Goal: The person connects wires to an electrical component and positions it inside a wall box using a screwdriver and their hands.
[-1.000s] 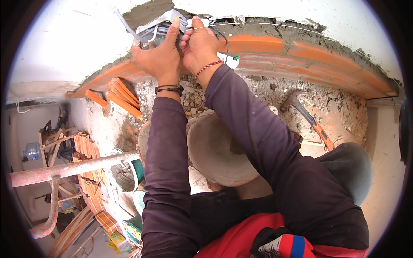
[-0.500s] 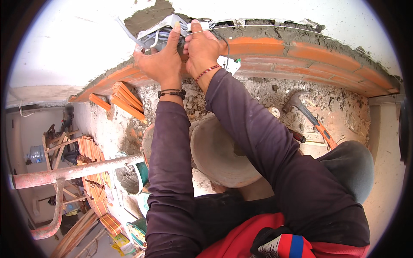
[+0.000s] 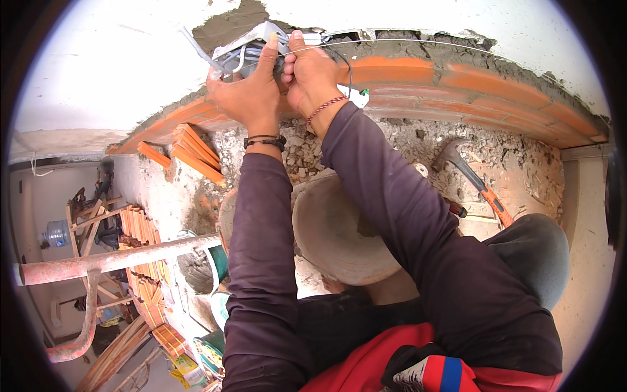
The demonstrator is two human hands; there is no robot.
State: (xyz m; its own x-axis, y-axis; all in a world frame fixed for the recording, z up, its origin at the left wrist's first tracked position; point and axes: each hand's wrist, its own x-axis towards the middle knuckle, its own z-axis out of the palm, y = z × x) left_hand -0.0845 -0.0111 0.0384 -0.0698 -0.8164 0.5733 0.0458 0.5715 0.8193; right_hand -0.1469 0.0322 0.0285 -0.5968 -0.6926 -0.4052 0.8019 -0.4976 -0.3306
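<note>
A pale grey electrical box (image 3: 262, 31), packed with grey and white wires (image 3: 251, 52), sits at the wall's upper edge beside wet mortar (image 3: 228, 26). My left hand (image 3: 247, 98) grips it from the near side, thumb up against its face and fingers partly hidden around it. Just right of the box, my right hand (image 3: 312, 75) is closed, its thumb pressed over the wires where they come out; its fingertips are partly hidden. A thin white string (image 3: 392, 40) runs across the brickwork past my right thumb. Below my right wrist is a small white piece (image 3: 356, 97) with a green spot.
Orange brick courses (image 3: 392, 70) curve along the wall. A claw hammer (image 3: 480, 183) lies on rubble at right. Beneath my arms sits a round mortar-stained basin (image 3: 333, 228). At left are orange brick pieces (image 3: 196, 153), a rusty metal pipe frame (image 3: 117, 260) and a mortar bucket (image 3: 196, 268).
My right wrist has tilted slightly to the right, and the view has shifted a little. Both hands keep their places at the box and wires.
</note>
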